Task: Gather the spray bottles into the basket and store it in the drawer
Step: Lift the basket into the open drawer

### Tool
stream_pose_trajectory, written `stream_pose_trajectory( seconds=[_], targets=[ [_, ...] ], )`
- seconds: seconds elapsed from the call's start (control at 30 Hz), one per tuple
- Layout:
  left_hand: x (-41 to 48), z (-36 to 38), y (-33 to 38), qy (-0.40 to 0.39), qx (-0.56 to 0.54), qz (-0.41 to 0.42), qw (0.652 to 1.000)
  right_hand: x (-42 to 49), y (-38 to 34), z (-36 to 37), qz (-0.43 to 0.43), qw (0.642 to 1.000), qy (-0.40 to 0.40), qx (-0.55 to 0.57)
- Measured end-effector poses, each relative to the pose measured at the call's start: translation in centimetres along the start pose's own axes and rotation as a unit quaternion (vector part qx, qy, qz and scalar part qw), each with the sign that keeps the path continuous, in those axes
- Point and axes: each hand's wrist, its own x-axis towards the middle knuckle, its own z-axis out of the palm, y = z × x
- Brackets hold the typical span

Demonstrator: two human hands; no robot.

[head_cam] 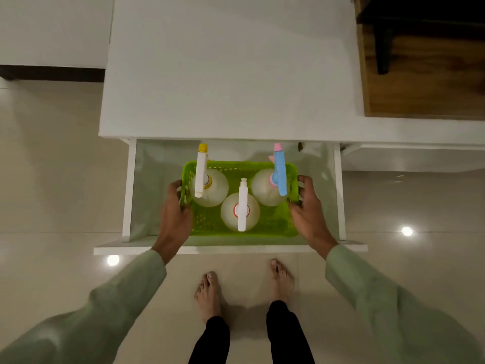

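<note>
A bright green perforated basket point(273, 224) sits inside the pulled-out white drawer point(231, 249). Three pale round spray bottles stand upright in it: one with a yellow-and-white head point(201, 170) at the back left, one with a blue-and-pink head point(279, 172) at the back right, one with a white head point(242, 206) at the front middle. My left hand point(174, 214) grips the basket's left rim, fingers curled over it. My right hand point(309, 211) grips the right rim the same way.
The white cabinet top point(231, 69) overhangs the drawer's back. A second white unit point(412, 156) adjoins on the right, with a wooden surface point(425, 74) behind it. My bare feet point(210, 292) stand on glossy beige tiles just in front of the drawer's front panel.
</note>
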Motion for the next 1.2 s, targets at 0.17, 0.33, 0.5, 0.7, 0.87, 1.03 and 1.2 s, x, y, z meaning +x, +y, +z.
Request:
stream_pose_trajectory(
  seconds=[0.17,0.33,0.5,0.7,0.87,1.03,1.2],
  targets=[
    [3.6,1.1,-2.4,-0.034,0.001,-0.044,0.998,3.3,1.9,2.0,0.024,0.999,-0.036,-0.011],
    [6.9,2.7,-4.6,-0.04,0.013,-0.086,0.995,5.9,4.0,4.4,0.074,0.995,-0.06,-0.036],
    [8.6,4.2,-7.0,-0.042,0.017,-0.117,0.992,7.3,6.0,6.7,0.125,0.99,-0.058,-0.04],
    [9.0,5.4,-9.0,-0.047,0.025,-0.141,0.989,7.1,7.3,7.8,0.137,0.989,-0.055,-0.032],
    [9.1,5.8,-9.2,-0.062,0.038,-0.143,0.987,7.2,7.3,7.8,0.138,0.989,-0.052,-0.027],
    [7.8,5.4,-8.5,-0.077,0.035,-0.144,0.986,6.4,6.0,7.1,0.18,0.981,-0.068,-0.019],
    [3.1,2.6,-5.0,-0.049,0.056,-0.138,0.988,2.2,2.4,4.8,0.191,0.981,-0.021,-0.035]
  ],
)
